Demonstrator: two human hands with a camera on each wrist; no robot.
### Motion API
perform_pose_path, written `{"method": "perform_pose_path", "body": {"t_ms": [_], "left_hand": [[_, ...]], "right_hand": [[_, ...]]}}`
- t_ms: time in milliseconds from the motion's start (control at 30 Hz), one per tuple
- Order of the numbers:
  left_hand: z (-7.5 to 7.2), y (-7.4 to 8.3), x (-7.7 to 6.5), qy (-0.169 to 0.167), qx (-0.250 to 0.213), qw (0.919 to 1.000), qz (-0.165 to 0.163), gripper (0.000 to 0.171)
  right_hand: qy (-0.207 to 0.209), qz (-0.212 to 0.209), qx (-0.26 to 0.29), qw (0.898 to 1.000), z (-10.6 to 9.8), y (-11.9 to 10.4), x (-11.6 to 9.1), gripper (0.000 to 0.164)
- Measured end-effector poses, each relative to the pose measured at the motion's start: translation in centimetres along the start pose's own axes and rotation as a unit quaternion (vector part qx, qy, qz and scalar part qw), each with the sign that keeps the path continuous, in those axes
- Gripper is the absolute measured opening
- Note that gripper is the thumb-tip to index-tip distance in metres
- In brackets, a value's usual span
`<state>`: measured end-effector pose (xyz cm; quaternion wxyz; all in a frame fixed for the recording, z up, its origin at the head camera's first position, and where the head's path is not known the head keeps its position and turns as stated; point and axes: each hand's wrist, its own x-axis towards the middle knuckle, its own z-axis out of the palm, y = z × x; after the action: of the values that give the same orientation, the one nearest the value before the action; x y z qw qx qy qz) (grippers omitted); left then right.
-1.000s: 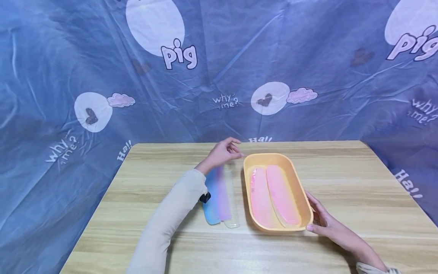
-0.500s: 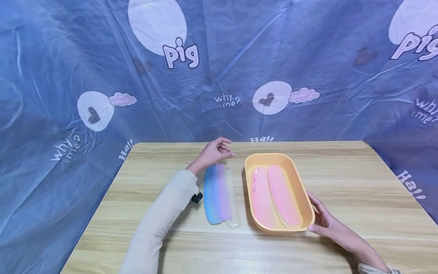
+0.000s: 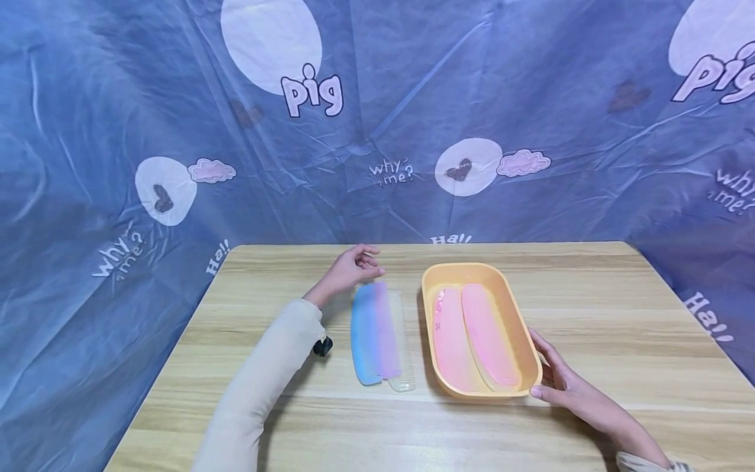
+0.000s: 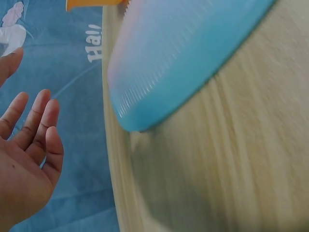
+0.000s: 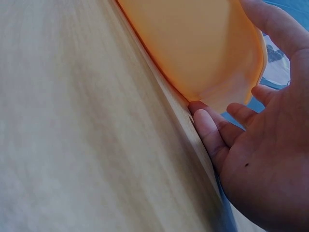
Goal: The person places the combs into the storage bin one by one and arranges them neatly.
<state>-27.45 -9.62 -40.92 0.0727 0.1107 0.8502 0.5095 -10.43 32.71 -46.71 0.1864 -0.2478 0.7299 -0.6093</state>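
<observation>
"Bright in here?"

"Evenly, in the head view. The counter (image 3: 436,439) shows pale glare near six o'clock, soft shadow beside the left sleeve (image 3: 250,380) toward seven."

"And the wrist views?"

"Dimmer. Left, broad shadow below the blue comb (image 4: 178,55), toward six; right, wood grain blurs at nine."

One tray (image 3: 429,347), one table (image 3: 619,314), two pink combs (image 3: 486,334); overlapping blue-purple and clear combs (image 3: 377,334), number unclear.
</observation>
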Motion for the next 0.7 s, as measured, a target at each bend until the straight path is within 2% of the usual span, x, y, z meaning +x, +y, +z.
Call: {"method": "perform_pose_path", "body": {"t_ms": [400, 700], "left_hand": [[-0.6, -1.8, -0.7, -0.019, 0.019, 0.9993, -0.024, 0.054], [-1.1, -3.9, -1.3, -0.034, 0.020, 0.9985, -0.037, 0.051]], "right_hand": [[-0.006, -0.014, 0.002, 1.000, -0.1, 0.1, 0.0, 0.085], [-0.006, -0.024, -0.002, 1.000, 0.0, 0.1, 0.0, 0.084]]}}
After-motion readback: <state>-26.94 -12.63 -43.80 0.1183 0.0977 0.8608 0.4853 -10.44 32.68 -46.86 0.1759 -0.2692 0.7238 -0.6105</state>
